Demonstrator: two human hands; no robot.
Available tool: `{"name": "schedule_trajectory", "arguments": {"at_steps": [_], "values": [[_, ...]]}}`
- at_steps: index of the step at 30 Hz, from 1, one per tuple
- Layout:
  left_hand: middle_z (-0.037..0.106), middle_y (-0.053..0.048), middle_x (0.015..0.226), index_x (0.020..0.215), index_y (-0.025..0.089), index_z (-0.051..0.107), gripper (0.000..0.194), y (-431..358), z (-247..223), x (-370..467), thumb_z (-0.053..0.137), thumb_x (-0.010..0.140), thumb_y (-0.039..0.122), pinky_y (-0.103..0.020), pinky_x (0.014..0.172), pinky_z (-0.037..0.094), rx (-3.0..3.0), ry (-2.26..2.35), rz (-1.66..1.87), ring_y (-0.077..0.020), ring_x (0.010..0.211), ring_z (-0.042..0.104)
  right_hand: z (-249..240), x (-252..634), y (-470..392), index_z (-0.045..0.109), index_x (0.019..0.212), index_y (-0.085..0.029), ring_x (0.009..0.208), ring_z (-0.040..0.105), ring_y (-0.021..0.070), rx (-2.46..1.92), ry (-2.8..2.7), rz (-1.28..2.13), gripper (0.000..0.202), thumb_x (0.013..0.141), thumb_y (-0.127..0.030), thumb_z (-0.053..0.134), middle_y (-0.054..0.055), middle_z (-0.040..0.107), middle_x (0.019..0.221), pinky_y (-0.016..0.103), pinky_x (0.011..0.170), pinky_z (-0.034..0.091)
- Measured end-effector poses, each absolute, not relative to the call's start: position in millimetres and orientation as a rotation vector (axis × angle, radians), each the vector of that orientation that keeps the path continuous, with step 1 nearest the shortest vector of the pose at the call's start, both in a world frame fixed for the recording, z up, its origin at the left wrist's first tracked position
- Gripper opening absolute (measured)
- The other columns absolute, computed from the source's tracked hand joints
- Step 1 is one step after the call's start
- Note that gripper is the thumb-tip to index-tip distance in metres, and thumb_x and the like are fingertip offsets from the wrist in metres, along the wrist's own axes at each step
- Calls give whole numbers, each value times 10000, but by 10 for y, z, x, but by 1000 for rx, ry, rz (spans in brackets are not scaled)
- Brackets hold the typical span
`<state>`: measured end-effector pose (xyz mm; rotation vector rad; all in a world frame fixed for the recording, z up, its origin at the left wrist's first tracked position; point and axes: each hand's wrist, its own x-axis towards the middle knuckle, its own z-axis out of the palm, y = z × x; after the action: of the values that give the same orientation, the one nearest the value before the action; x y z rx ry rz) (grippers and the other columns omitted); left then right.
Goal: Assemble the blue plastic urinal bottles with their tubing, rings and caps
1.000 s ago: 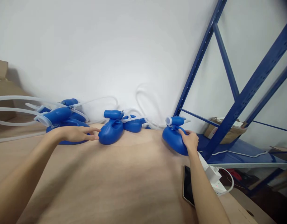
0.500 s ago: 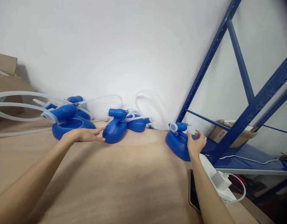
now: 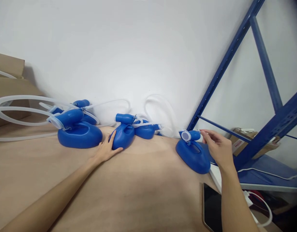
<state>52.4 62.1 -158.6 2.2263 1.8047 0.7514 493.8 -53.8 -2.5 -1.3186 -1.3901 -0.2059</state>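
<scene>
Spanning the table (image 3: 138, 193), left to right

Left hand (image 3: 106, 150) lies splayed against the middle bottle (image 3: 121, 140), likely steadying it. Right hand (image 3: 219, 149) is bunched at the cap (image 3: 195, 135) atop the right bottle (image 3: 193, 161), probably for finer work; grip unclear.

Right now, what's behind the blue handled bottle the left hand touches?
Behind the blue handled bottle is a second blue bottle, with a pale hose looped against the white wall. The nearer bottle covers the other's left edge, so that part can't be seen.
</scene>
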Motion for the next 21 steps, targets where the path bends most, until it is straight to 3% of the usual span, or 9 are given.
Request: {"name": "schedule_trajectory", "arguments": {"at_steps": [3,7,10,14,18,21], "values": [[348,-258,1617,1664,231,20,1044,640,-1601,515,472,880,750,-653,1124,350,2241,1809,752,-477,1436,430,-15,4837,-516,815,911,-226,464,487,155,-1374,-1420,-249,310,851,-499,683,-52,502,470,295,522,416],[357,-254,1618,1664,203,87,988,655,-1629,526,431,909,740,-632,1082,404,2257,1894,736,-482,1375,499,-37,4753,-463,829,883,-203,563,577,196,-1447,-1481,-238,407,854,-561,636,17,651,584,319,594,438],[360,-242,1619,1663,171,102,901,675,-1680,530,377,962,667,-595,1038,460,2237,1976,785,-464,1346,535,-47,4745,-460,828,890,-185,524,552,183,-1577,-1564,-117,488,880,-611,591,20,646,581,316,575,419],[339,-253,1619,1663,188,90,870,720,-1754,501,404,979,624,-585,1048,468,2193,1954,897,-459,1356,530,-50,4785,-471,792,1099,-151,490,532,181,-1684,-1755,233,573,904,-640,564,-15,559,509,317,566,444],[186,-214,1685,1658,274,143,903,765,-1800,444,551,928,614,-588,1116,434,2294,1812,951,-475,1482,363,-85,4820,-443,679,1332,-160,716,678,243,-1681,-1963,541,626,922,-619,569,39,695,721,354,718,543],[173,-173,1681,1649,320,185,866,795,-1819,405,602,924,542,-547,1147,430,2352,1704,966,-443,1467,402,-229,4783,-356,667,1356,-203,947,705,288,-1726,-2052,591,593,925,-600,577,91,753,981,409,894,540]]}}
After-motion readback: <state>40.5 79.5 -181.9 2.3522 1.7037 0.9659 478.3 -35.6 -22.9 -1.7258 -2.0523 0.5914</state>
